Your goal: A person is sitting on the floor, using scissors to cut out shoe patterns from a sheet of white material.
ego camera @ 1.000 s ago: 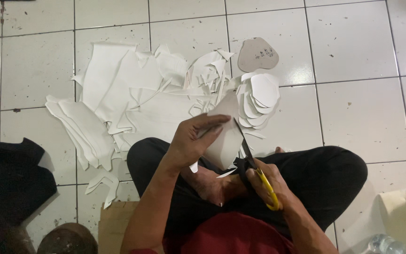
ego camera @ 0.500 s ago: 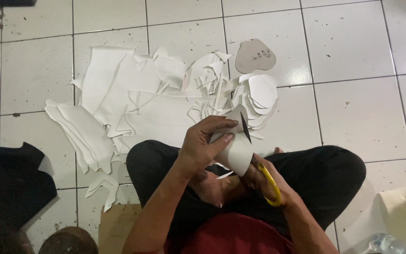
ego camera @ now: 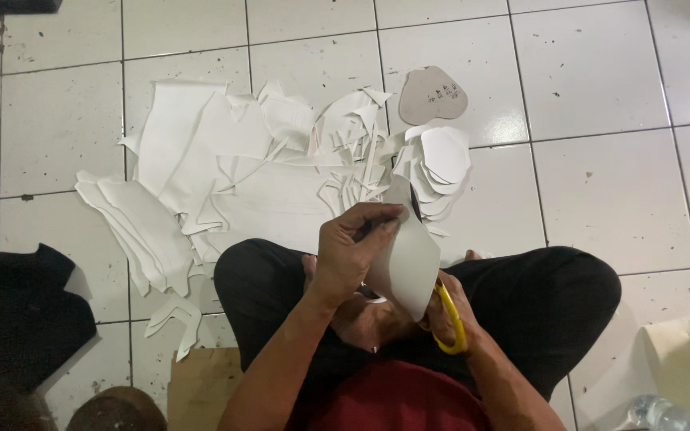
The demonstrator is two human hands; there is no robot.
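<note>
Floor of pale square ceramic tiles (ego camera: 616, 104) carried a wide heap of white sheet offcuts (ego camera: 225, 183), a stack of rounded white cut pieces (ego camera: 443, 160) and, beyond it, a grey-brown rounded card template (ego camera: 433, 96) with a small handwritten mark. Over the lap, the left hand (ego camera: 353, 255) pinched a white sheet piece (ego camera: 405, 263), while the right hand (ego camera: 449, 311) gripped yellow-handled scissors (ego camera: 450, 319) touching its edge.

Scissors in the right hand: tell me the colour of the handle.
Yellow. The scissors handle loops around the right hand, seen best in the head view.
</note>
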